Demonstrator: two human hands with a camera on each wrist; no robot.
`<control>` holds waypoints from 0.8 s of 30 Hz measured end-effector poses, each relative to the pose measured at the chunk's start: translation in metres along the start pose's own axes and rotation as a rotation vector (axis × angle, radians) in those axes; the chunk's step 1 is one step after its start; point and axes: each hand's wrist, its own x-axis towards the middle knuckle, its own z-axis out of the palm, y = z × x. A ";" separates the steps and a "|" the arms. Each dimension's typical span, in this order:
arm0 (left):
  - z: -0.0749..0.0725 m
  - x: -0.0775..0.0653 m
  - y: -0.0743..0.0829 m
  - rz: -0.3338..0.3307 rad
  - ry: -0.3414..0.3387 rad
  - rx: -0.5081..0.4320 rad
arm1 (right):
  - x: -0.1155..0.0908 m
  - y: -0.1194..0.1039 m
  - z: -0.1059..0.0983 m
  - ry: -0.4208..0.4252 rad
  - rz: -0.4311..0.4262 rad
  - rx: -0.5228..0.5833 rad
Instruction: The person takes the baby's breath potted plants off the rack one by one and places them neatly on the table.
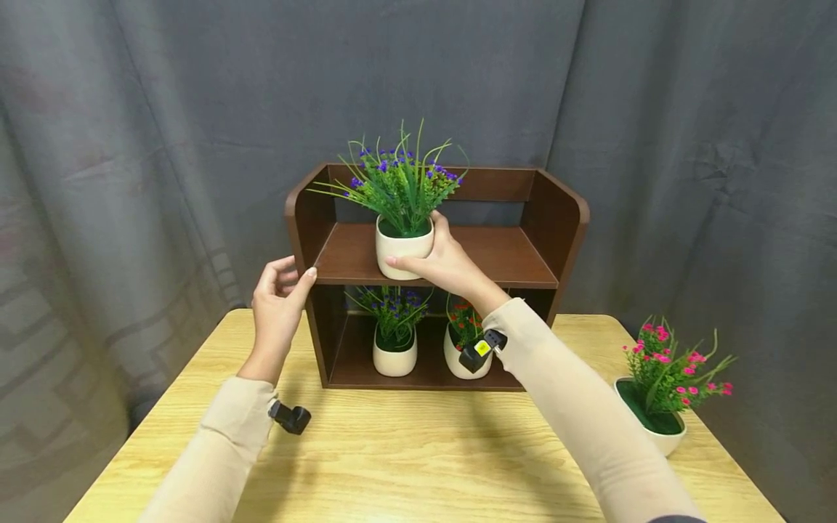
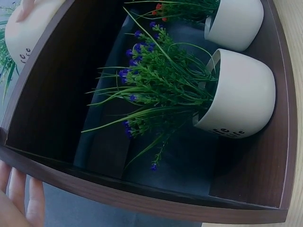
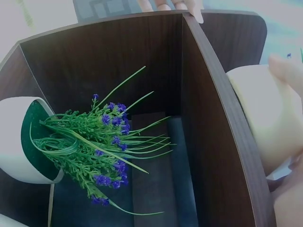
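My right hand [image 1: 451,263] grips a white pot [image 1: 404,250] of purple flowers [image 1: 405,178] at the front edge of the upper shelf [image 1: 480,254], thumb across its front. In the right wrist view that pot [image 3: 265,113] shows beyond the shelf board, with part of the hand at the right edge. My left hand [image 1: 277,312] holds the left side panel of the dark brown rack [image 1: 302,232], thumb on its front edge at shelf height. The left wrist view shows some of its fingers [image 2: 35,201] outside the panel.
On the lower level stand a purple-flowered pot [image 1: 395,356] and a red-flowered pot [image 1: 466,356]. A pot with pink flowers [image 1: 667,436] stands at the right of the wooden table [image 1: 392,450]. Grey curtains [image 1: 458,80] hang behind.
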 end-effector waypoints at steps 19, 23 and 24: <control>0.001 0.008 -0.020 -0.002 0.004 -0.005 | -0.022 0.008 -0.017 0.002 -0.012 0.014; 0.003 0.010 -0.018 0.009 0.003 -0.012 | -0.028 0.010 -0.025 0.003 -0.011 0.018; 0.003 0.010 -0.017 0.013 0.001 -0.012 | -0.030 0.011 -0.026 0.001 -0.013 0.022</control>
